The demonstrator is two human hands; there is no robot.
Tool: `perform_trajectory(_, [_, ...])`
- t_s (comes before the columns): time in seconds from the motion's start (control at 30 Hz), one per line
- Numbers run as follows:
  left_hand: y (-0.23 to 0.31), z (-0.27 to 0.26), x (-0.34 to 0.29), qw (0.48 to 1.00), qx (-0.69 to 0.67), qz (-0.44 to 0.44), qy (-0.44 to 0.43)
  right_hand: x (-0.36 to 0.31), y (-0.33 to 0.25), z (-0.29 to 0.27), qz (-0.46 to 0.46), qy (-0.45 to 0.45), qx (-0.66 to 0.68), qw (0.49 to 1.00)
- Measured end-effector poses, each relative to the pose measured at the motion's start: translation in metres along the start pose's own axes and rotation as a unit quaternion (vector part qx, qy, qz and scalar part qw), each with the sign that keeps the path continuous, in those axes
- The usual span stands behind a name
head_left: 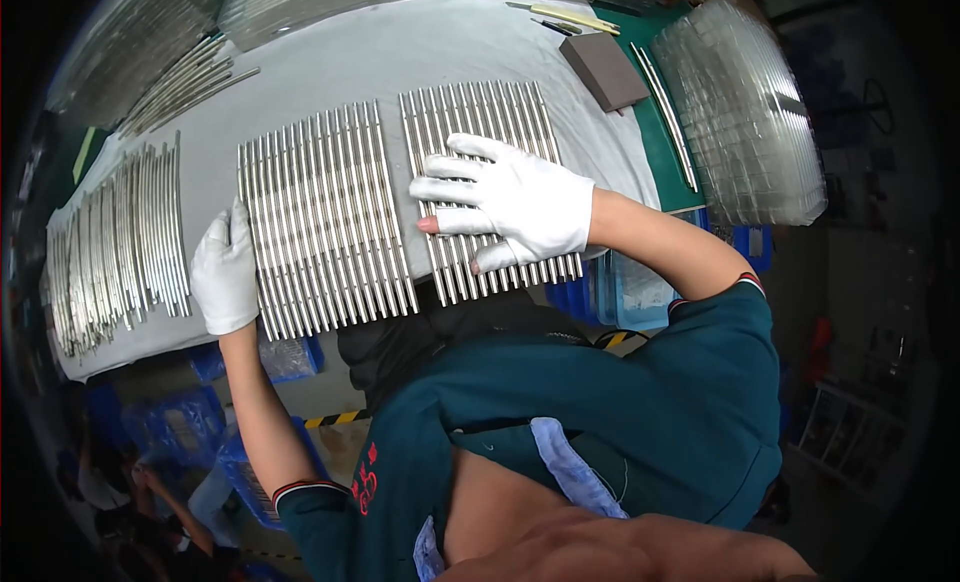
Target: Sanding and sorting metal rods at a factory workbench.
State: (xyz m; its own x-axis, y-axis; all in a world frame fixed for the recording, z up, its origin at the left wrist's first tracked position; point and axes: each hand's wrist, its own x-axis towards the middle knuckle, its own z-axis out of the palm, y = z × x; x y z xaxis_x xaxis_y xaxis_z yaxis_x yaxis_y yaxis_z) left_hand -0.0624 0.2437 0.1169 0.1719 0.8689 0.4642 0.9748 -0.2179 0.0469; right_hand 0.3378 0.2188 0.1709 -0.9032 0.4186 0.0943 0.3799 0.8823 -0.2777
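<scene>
Rods (490,112) lie beneath the outspread fingers (446,190) of the right hand (512,200)

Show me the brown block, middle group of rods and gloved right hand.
Brown block (603,70), head view: its broad upper face.
Middle group of rods (325,222), head view: midway along the rods.
Gloved right hand (512,200), head view: the back of the glove.

From my remote seat I can read no label, number or sign; all I make out is some red lettering (368,482) on the left breast of a teal shirt (590,392), off the table's (325,67) near edge; its characters stay unclear to me.
</scene>
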Motion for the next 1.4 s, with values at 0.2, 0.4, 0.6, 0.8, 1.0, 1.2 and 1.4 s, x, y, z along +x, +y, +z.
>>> perform_trajectory(0.2, [0.013,-0.009,0.004,0.997,-0.057,-0.055,-0.005,0.002,-0.002,0.001,0.0,-0.001,-0.011,1.0])
perform_trajectory(0.4, [0.004,-0.001,0.003,1.0,-0.009,-0.012,0.004,0.01,0.019,-0.013,0.002,0.061,-0.05,0.997])
perform_trajectory(0.6, [-0.007,0.006,0.002,0.999,-0.028,-0.017,-0.009,0.017,0.044,-0.004,0.0,0.046,-0.09,0.995])
perform_trajectory(0.8, [0.002,0.0,0.003,0.989,-0.093,-0.106,-0.051,0.014,0.046,0.008,-0.004,0.079,-0.101,0.992])
perform_trajectory(1.0, [0.002,-0.002,0.005,0.989,-0.088,-0.107,-0.05,0.013,0.044,0.003,0.002,0.074,-0.115,0.991])
perform_trajectory(1.2, [-0.002,0.0,0.005,0.988,-0.08,-0.106,-0.076,0.016,0.043,0.009,0.007,0.073,-0.146,0.987])
perform_trajectory(1.4, [-0.008,0.003,0.004,0.992,-0.059,-0.081,-0.073,0.015,0.046,0.011,0.013,0.06,-0.158,0.985])
